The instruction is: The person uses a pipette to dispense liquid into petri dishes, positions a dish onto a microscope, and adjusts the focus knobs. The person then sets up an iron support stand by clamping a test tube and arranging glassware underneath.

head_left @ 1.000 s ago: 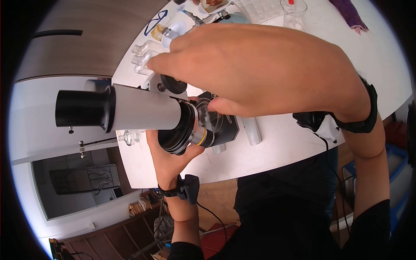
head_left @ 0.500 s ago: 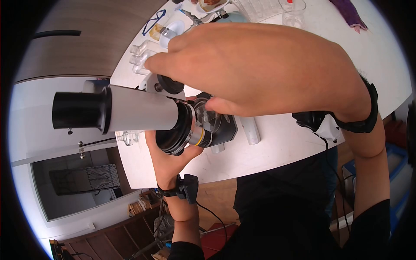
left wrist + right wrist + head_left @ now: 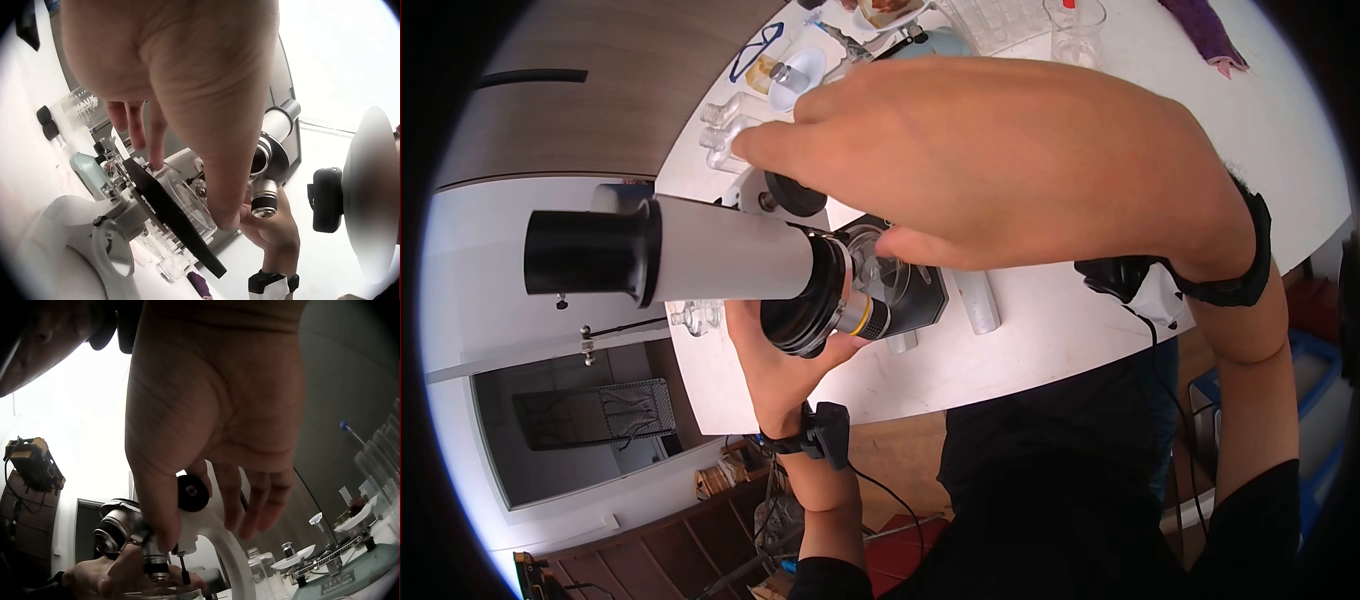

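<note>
A white and black microscope point(image 3: 730, 245) tilts across the head view, its black stage point(image 3: 920, 308) and yellow-ringed objective point(image 3: 867, 317) partly showing. On the stage lies a clear round glass dish point(image 3: 190, 206). My left hand point(image 3: 775, 370) reaches round behind the tube; in the left wrist view its thumb and a fingertip meet the dish's rim from opposite sides. Above the microscope arm, my right hand point(image 3: 990, 165) spreads with straight, relaxed fingers. A black focus knob point(image 3: 192, 492) sits between its thumb and index finger. The right thumb points down towards the objective.
Small clear bottles point(image 3: 725, 130) stand beside the microscope. A balance point(image 3: 331, 565), a test-tube rack point(image 3: 990, 20) and a glass beaker point(image 3: 1080, 35) are farther back. A purple cloth point(image 3: 1205, 30) lies at the far right of the white table point(image 3: 1060, 340).
The microscope tube has shifted very slightly left in the head view. My left hand and wrist have also edged left. My right hand stays nearly still.
</note>
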`<state>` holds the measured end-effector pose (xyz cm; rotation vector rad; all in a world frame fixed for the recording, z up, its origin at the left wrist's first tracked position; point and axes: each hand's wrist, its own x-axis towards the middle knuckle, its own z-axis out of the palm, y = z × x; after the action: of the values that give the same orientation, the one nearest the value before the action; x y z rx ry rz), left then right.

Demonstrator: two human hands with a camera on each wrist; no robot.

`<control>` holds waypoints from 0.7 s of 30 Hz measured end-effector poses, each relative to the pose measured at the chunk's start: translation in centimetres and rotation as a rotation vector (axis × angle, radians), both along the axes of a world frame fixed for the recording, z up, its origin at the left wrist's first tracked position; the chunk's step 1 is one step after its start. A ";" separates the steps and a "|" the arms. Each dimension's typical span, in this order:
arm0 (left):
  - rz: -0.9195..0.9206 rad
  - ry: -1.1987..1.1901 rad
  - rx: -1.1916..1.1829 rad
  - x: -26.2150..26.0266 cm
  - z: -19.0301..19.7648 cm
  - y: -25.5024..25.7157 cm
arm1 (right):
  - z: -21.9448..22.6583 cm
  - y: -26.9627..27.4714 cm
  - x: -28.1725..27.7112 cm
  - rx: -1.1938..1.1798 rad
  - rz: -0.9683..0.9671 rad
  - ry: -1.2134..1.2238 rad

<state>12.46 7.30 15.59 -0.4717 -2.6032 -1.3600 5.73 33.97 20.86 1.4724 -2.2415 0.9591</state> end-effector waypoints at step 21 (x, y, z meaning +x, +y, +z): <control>-0.034 0.050 0.281 -0.8 -0.4 -3.9 | -1.9 -0.2 -0.4 -0.169 -0.139 0.161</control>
<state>11.70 3.35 15.19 -0.4999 -2.3235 -1.6680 5.29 33.74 18.92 1.2571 -2.0634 0.9267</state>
